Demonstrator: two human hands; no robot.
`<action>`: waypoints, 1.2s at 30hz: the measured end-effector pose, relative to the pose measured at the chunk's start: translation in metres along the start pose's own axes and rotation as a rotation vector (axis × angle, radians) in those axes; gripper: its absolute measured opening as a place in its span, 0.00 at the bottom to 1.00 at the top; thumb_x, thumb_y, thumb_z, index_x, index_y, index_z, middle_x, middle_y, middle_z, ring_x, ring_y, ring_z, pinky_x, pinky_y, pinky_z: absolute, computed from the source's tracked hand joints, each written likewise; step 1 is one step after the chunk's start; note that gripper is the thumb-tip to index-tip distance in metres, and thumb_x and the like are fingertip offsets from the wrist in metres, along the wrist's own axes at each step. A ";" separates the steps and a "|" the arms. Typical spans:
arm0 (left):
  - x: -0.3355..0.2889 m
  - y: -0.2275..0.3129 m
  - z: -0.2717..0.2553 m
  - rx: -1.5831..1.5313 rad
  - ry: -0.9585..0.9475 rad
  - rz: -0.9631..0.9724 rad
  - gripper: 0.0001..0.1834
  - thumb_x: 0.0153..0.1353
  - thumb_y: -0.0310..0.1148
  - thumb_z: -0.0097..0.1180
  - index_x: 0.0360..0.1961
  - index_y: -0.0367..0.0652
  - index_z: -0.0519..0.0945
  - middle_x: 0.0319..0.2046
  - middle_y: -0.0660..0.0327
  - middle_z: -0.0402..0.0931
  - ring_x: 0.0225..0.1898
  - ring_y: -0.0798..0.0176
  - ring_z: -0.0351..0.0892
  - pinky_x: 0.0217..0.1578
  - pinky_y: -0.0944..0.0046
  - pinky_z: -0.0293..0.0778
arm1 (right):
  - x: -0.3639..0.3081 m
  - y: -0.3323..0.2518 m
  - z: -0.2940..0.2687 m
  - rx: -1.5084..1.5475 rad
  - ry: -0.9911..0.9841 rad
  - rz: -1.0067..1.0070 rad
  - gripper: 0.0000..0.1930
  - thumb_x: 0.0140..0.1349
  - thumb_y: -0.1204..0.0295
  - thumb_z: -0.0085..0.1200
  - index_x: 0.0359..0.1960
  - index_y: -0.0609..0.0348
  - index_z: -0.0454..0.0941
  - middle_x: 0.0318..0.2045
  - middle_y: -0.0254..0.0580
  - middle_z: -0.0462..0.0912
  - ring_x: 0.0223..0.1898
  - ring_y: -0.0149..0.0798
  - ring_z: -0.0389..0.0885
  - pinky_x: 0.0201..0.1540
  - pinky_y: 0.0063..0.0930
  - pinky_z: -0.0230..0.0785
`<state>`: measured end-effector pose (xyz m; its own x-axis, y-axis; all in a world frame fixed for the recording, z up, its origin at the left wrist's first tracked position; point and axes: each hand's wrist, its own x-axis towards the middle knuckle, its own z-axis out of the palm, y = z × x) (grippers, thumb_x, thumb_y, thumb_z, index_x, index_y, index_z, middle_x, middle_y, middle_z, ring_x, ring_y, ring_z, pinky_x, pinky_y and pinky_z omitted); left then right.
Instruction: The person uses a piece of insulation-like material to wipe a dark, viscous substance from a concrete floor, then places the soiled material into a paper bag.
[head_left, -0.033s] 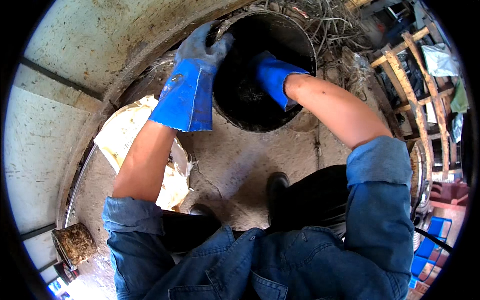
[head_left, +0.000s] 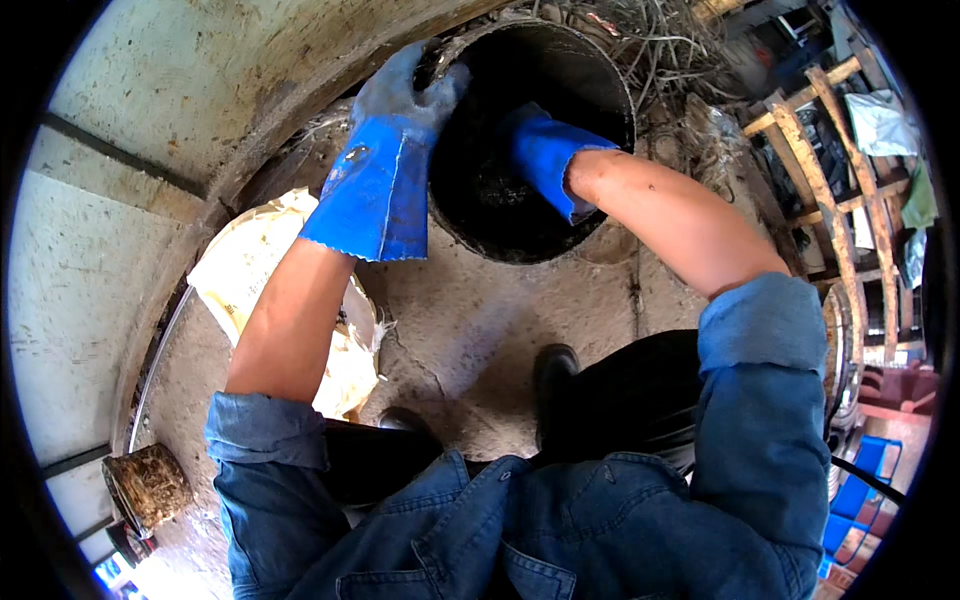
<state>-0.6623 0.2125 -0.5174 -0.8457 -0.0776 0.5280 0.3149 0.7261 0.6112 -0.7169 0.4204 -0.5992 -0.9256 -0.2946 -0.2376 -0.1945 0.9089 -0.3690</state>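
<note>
A deep, round, black-coated bucket [head_left: 590,90] stands with its mouth facing me at the upper middle. My left hand [head_left: 398,125], in a long blue rubber glove greyed at the fingers, clasps the left side of its rim, with the thumb over the inside edge. Into the bucket reaches my right hand [head_left: 545,150], gloved in the same blue. Only the cuff and wrist part of that glove show; its fingers are lost in the dark interior, so whatever they touch is hidden.
Left of my legs lies a pale, crumpled sack [head_left: 255,250], beside a curved, stained metal wall [head_left: 160,90]. A crusted can [head_left: 150,485] sits at lower left. Tangled strips [head_left: 665,50] lie behind the bucket. Wooden slats [head_left: 830,190] and a blue chair [head_left: 860,500] are at right.
The bucket and my right arm have shifted very slightly to the right. My left hand keeps its hold on the rim.
</note>
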 end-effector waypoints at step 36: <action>-0.011 0.003 -0.007 0.030 0.217 -0.253 0.37 0.61 0.53 0.66 0.62 0.35 0.76 0.56 0.41 0.80 0.59 0.40 0.78 0.62 0.49 0.72 | -0.076 -0.102 -0.181 -0.283 -0.469 -0.235 0.13 0.56 0.69 0.58 0.38 0.67 0.85 0.36 0.51 0.87 0.32 0.42 0.89 0.34 0.36 0.85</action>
<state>-0.6492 0.2112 -0.5169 -0.7831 -0.3995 0.4767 0.0907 0.6849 0.7230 -0.6850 0.4040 -0.3810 -0.6174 -0.5381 -0.5739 -0.5155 0.8278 -0.2216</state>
